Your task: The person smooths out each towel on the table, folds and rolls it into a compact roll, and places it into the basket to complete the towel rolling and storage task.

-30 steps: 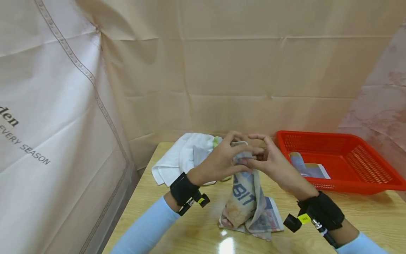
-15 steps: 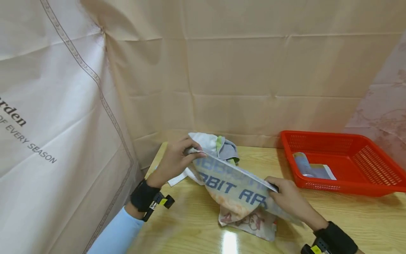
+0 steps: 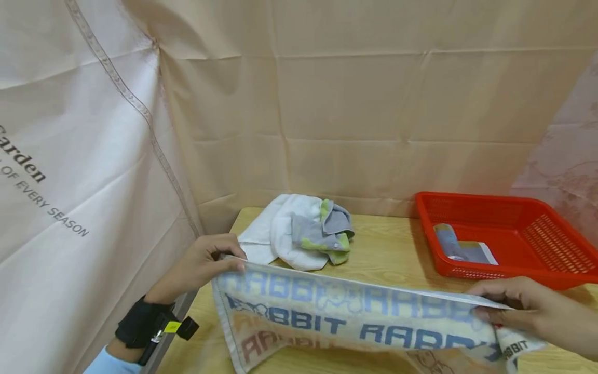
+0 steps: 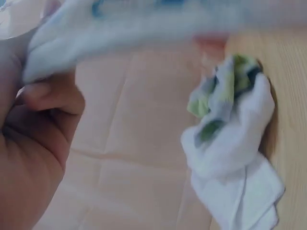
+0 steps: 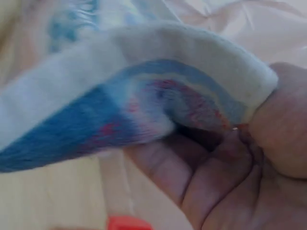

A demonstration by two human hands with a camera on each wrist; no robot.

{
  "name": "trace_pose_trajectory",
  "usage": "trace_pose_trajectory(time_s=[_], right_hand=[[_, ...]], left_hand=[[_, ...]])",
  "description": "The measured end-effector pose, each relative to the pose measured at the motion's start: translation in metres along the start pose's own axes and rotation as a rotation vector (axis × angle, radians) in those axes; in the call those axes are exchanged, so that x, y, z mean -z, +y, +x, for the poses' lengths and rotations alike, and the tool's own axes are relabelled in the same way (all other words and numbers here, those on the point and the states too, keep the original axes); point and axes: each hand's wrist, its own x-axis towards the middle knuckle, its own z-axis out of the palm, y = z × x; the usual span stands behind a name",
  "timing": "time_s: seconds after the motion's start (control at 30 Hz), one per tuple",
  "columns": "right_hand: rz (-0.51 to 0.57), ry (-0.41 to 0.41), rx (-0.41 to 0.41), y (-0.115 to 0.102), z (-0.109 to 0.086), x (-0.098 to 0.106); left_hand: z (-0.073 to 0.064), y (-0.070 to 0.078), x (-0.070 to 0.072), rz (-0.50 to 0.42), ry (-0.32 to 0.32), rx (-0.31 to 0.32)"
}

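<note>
A printed towel (image 3: pixel 327 322) with rows of RABBIT lettering hangs stretched between both hands above the table. At its upper left corner my left hand (image 3: pixel 201 267) pinches the edge between thumb and fingers. The upper right end is pinched by my right hand (image 3: pixel 528 311), and a small flap with RABBIT print hangs beneath that hand. In the right wrist view the towel (image 5: pixel 144 52) curves over the fingers, showing a pale hem and a blue and red side. The lower part of the towel runs out of the head view.
Behind the towel lies a crumpled white towel (image 3: pixel 285 234) with a grey and green cloth (image 3: pixel 322 234) on it. A red basket (image 3: pixel 523 278) at the back right holds a folded blue-grey cloth (image 3: pixel 448 241). A beige sheet (image 3: pixel 345 104) hangs behind the wooden table (image 3: pixel 383 244).
The hands were close together over the bunched towel, then drew apart and came nearer. The towel has gone from bunched on the table to lifted and spread wide.
</note>
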Motion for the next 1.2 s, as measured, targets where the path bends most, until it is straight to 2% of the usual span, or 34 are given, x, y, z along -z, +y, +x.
trace_pose_trajectory(time_s=[0.07, 0.13, 0.2, 0.27, 0.33, 0.4, 0.5, 0.57, 0.63, 0.7, 0.8, 0.83, 0.93, 1.03, 1.1, 1.17, 1.2], right_hand=[[-0.071, 0.017, -0.047, 0.0, -0.001, 0.01], [-0.193, 0.092, -0.107, 0.006, 0.006, 0.014], [-0.335, 0.208, -0.179, 0.016, 0.017, 0.012], [-0.453, 0.338, -0.206, 0.031, 0.03, 0.006], [-0.562, 0.462, -0.182, 0.049, 0.04, -0.001], [-0.661, 0.579, -0.142, 0.063, 0.048, -0.007], [-0.735, 0.674, -0.118, 0.074, 0.052, -0.011], [-0.758, 0.703, -0.098, 0.075, 0.049, -0.015], [-0.775, 0.703, -0.043, 0.076, 0.041, -0.02], [-0.795, 0.692, 0.072, 0.08, 0.03, -0.029], [-0.783, 0.611, 0.191, 0.09, 0.012, -0.046], [-0.754, 0.551, 0.183, 0.094, 0.006, -0.051], [-0.661, 0.353, 0.066, 0.105, -0.006, -0.064], [-0.626, 0.197, -0.018, 0.117, -0.012, -0.072], [-0.632, 0.163, -0.017, 0.124, -0.012, -0.076], [-0.601, 0.13, -0.098, 0.126, -0.01, -0.079], [-0.578, 0.117, -0.172, 0.125, -0.009, -0.079]], left_hand=[[0.005, -0.007, -0.001, -0.001, -0.036, -0.005], [0.009, -0.022, -0.005, 0.04, -0.033, 0.022], [0.013, -0.041, -0.011, 0.102, -0.009, 0.075], [0.013, -0.063, -0.02, 0.172, 0.009, 0.119], [0.012, -0.082, -0.031, 0.244, 0.019, 0.16], [0.011, -0.094, -0.04, 0.293, 0.018, 0.173], [0.008, -0.102, -0.05, 0.328, 0.01, 0.191], [0.004, -0.104, -0.052, 0.326, -0.01, 0.203], [-0.004, -0.102, -0.052, 0.303, -0.051, 0.218], [-0.015, -0.098, -0.052, 0.246, -0.108, 0.213], [-0.036, -0.09, -0.054, 0.143, -0.207, 0.2], [-0.043, -0.087, -0.055, 0.118, -0.237, 0.194], [-0.062, -0.082, -0.063, 0.096, -0.325, 0.178], [-0.073, -0.082, -0.073, 0.1, -0.398, 0.181], [-0.075, -0.083, -0.079, 0.09, -0.433, 0.202], [-0.076, -0.085, -0.083, 0.096, -0.441, 0.233], [-0.075, -0.086, -0.084, 0.103, -0.432, 0.255]])
